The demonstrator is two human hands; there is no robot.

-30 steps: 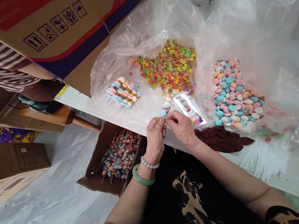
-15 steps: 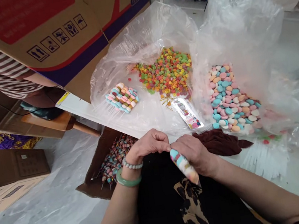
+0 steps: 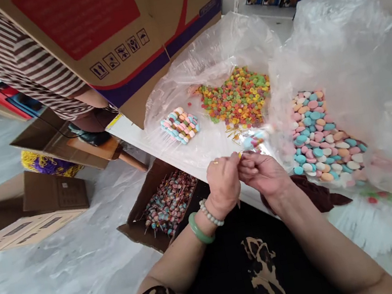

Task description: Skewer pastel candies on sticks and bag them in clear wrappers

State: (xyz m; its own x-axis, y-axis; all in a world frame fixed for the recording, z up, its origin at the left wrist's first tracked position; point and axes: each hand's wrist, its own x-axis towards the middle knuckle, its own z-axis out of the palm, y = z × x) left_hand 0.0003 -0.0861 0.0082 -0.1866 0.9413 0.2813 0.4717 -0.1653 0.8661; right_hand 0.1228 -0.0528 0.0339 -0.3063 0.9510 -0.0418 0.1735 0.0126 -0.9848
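Observation:
My left hand [image 3: 225, 182] is closed around the lower end of a candy skewer [image 3: 255, 141], whose pink, blue and white candies point away from me and are blurred. A pale stick tip shows under that hand. My right hand [image 3: 263, 172] is pinched against the left fingertips, where a small bit of gold twist tie [image 3: 239, 155] shows. Just beyond lie loose gold twist ties [image 3: 233, 132] and a silver printed wrapper, partly hidden by the skewer. Finished-looking candy skewers [image 3: 180, 125] lie in a row on the plastic sheet, left of a heap of ring gummies [image 3: 238, 97].
Pastel oval candies [image 3: 320, 136] lie in plastic at the right, near a dark brown cloth [image 3: 315, 195] and white sticks [image 3: 369, 220]. A large carton [image 3: 130, 22] stands at the back left. Below the table edge, an open box [image 3: 168, 204] holds wrapped skewers. A person in stripes [image 3: 27, 60] is beyond.
The candy skewer has swung from pointing toward me to pointing away over the table. Both hands have turned and come together at its base. The view has shifted left.

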